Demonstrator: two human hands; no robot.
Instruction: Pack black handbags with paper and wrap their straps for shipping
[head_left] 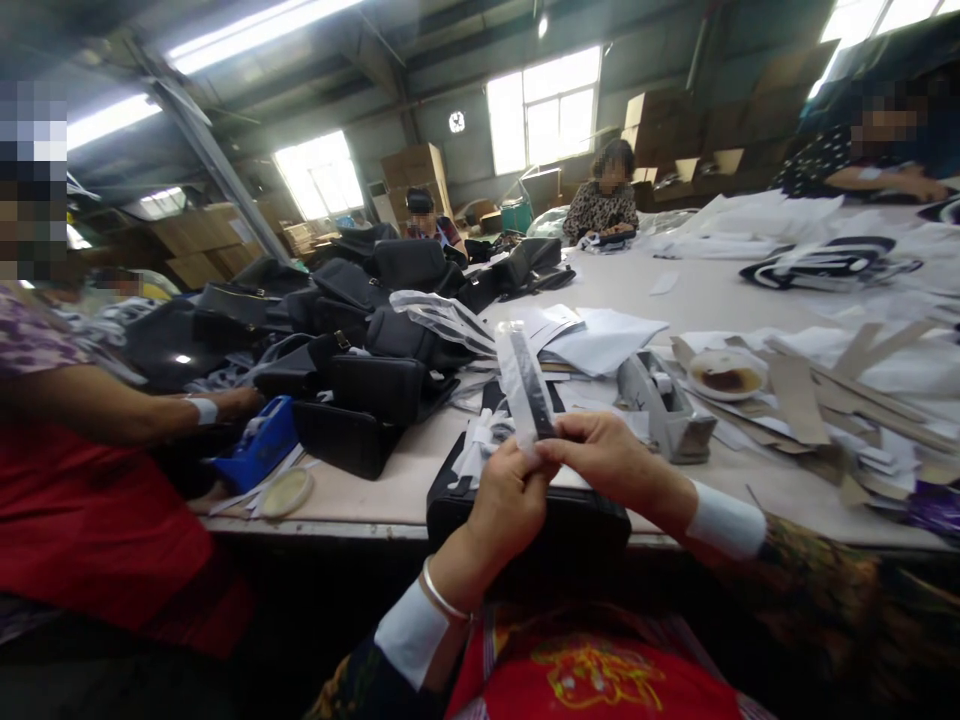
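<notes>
Both my hands meet in front of me on a strap in a clear plastic sleeve (523, 375), which stands up from my fingers with its dark band showing through. My left hand (510, 495) is closed on its lower end. From the right, my right hand (600, 450) pinches the same end with thumb and fingers. Under my hands a black bag (457, 510) lies at the table edge, with crumpled white wrapping (480, 445) on top. Behind the sleeve, another wrapped strap (442, 318) arcs to the left. My hands hide the sleeve's lowest part.
Black bags (375, 390) are heaped to the left. A grey tape dispenser (667, 410), a stained bowl (726, 375) and cardboard strips (802, 400) lie right; white sheets (600, 340) lie ahead. A co-worker's arm (135, 405) reaches beside a blue tape dispenser (259, 440).
</notes>
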